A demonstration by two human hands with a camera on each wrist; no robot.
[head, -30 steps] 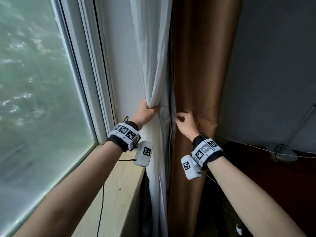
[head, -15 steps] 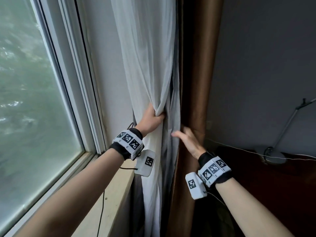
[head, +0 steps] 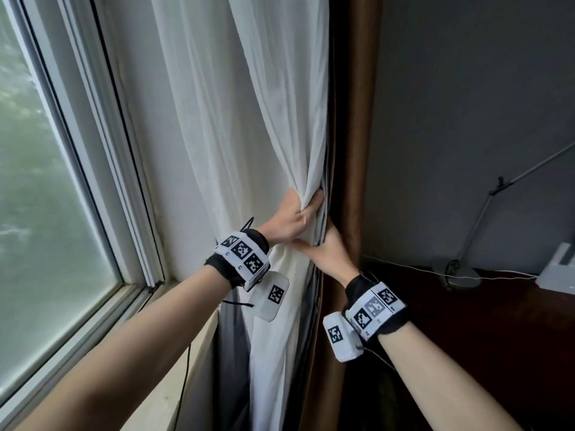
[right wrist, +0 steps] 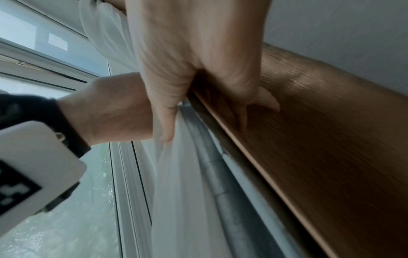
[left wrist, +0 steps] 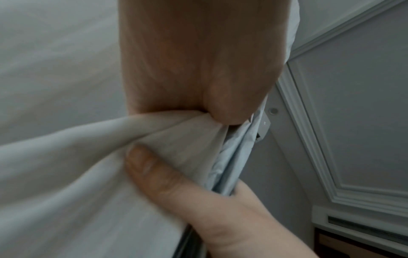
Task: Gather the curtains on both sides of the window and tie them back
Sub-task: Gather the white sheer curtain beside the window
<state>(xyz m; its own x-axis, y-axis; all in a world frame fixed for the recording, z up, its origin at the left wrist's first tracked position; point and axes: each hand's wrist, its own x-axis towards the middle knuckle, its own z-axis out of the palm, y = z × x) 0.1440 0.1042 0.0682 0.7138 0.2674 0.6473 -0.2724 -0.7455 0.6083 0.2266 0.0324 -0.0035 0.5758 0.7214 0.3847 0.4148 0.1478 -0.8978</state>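
A white sheer curtain (head: 249, 119) hangs beside the window, with a brown curtain (head: 351, 150) right of it. My left hand (head: 298, 213) grips a bunched fold of the white curtain (left wrist: 66, 157) at about sill height, its thumb pressed into the gather. Just below and to the right is my right hand (head: 325, 245). Its thumb (left wrist: 152, 167) lies on the white sheer, and its fingers (right wrist: 256, 103) are laid over the brown curtain (right wrist: 331, 139). The brown edge and a grey lining (right wrist: 220, 174) sit between thumb and fingers. No tie-back is visible.
The window pane (head: 46, 181) and its white frame fill the left. A pale sill (head: 174, 384) runs under my left forearm. At the right, a dark wooden desk (head: 497, 337) holds a grey desk lamp (head: 460, 276), a thin cable and a white box (head: 560, 269).
My right hand, which was open in front of the brown curtain, has closed in on the seam and taken the brown edge. My left hand keeps its grip on the white curtain.
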